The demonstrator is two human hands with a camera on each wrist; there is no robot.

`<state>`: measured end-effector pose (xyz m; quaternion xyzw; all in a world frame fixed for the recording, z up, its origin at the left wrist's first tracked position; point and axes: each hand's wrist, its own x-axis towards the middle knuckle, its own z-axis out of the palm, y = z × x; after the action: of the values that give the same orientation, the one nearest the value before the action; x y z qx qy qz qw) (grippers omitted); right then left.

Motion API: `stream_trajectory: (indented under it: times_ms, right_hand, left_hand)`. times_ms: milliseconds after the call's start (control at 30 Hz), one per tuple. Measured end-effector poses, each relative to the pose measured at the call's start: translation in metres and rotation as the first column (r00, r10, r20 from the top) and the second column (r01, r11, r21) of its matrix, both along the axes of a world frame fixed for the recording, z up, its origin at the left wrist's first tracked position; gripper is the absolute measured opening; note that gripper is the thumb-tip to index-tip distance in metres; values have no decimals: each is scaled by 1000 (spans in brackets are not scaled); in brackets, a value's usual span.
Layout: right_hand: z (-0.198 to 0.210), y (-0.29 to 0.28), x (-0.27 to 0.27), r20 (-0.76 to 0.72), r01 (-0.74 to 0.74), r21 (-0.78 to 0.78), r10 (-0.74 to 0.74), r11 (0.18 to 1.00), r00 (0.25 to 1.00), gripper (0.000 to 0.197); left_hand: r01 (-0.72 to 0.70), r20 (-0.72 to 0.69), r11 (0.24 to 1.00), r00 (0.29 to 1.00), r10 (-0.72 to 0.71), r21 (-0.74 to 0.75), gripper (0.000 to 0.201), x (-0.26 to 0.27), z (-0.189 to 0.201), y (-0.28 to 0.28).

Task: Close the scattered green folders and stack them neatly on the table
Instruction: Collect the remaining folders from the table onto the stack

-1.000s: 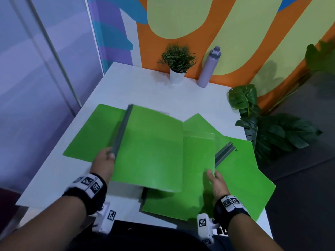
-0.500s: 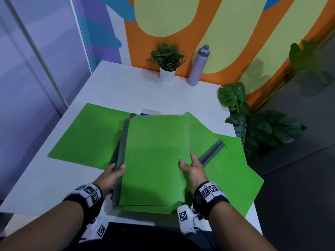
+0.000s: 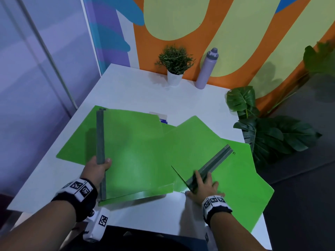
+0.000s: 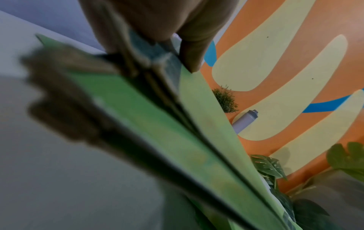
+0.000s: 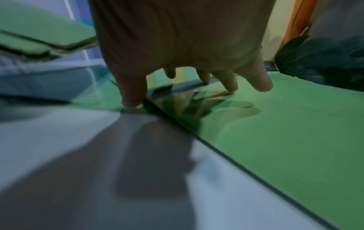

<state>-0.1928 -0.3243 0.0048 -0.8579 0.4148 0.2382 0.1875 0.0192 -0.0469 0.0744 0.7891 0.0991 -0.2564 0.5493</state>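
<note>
A closed green folder (image 3: 134, 156) with a grey spine (image 3: 100, 134) is held just above the table. My left hand (image 3: 103, 163) grips the spine's near end, thumb (image 4: 189, 46) on top and fingers beneath. Under it on the left lies an open green folder (image 3: 76, 145). A second open green folder (image 3: 235, 178) lies askew on the right, its near corner past the table's edge. My right hand (image 3: 203, 180) rests on the near end of that folder's grey spine (image 3: 215, 160), fingers (image 5: 230, 84) spread and straight, thumb at the folder's near edge.
At the back of the white table (image 3: 145, 95) stand a small potted plant (image 3: 175, 64) and a purple bottle (image 3: 206, 69). A white and blue card (image 3: 159, 116) pokes out behind the folders. Large leafy plants (image 3: 272, 134) stand off the right edge.
The folder went from half open to closed. My left hand has since swung it to the left. My right hand let go of its right edge and moved onto the right folder's spine.
</note>
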Motion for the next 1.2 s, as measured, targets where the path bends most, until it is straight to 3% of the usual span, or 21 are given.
stream_trajectory:
  times_ms: [200, 300, 400, 467, 533, 633, 700, 800, 867, 967, 1066, 1133, 1200]
  right_hand:
    - [-21, 5, -10, 53, -76, -12, 77, 997, 996, 76]
    - [-13, 3, -10, 21, -113, -24, 114, 993, 993, 85]
    - [17, -5, -4, 139, 20, 17, -22, 1000, 990, 83]
    - [44, -17, 6, 378, 212, -22, -188, 977, 907, 77]
    - [71, -31, 18, 632, 373, -65, -251, 926, 733, 70]
    - [112, -40, 36, 864, 419, -117, -115, 901, 490, 67]
    - [135, -32, 46, 900, 340, -190, 25, 921, 435, 72]
    - [142, -5, 59, 849, 151, -282, 173, 947, 498, 78]
    - [129, 19, 63, 803, -69, -326, 315, 943, 507, 74]
    - [90, 56, 59, 740, -463, -331, 531, 822, 413, 61]
    - [51, 90, 47, 660, -751, -201, 654, 629, 371, 70]
    - [35, 103, 42, 665, -841, -131, 676, 525, 318, 64]
    - [30, 106, 41, 664, -871, -127, 693, 475, 281, 51]
  left_hand:
    - [-35, -27, 999, 999, 36, 30, 26, 3, -3, -1]
    - [-52, -38, 997, 998, 54, 61, 29, 8, -8, 0]
    - [-45, -77, 995, 996, 52, 92, 41, 15, -17, 1]
    - [-30, -128, 993, 991, 44, 114, 48, 19, -27, -1]
    - [12, -176, 989, 984, 14, 145, 54, 20, -35, -3]
    - [18, -221, 992, 975, 10, 123, 58, 19, -39, -12]
    - [31, -241, 993, 971, -2, 114, 57, 17, -37, -16]
    - [7, -267, 999, 964, 4, 39, 64, 15, -34, -19]
    - [-41, -279, 998, 960, 28, -43, 75, 13, -28, -20]
    - [0, -279, 999, 960, -13, -48, 107, 7, -17, -20]
    - [105, -266, 993, 960, -86, 56, 133, -7, -9, -23]
    - [121, -248, 987, 965, -91, 108, 125, -16, -9, -29]
    - [102, -228, 977, 972, -58, 188, 109, -20, -13, -35]
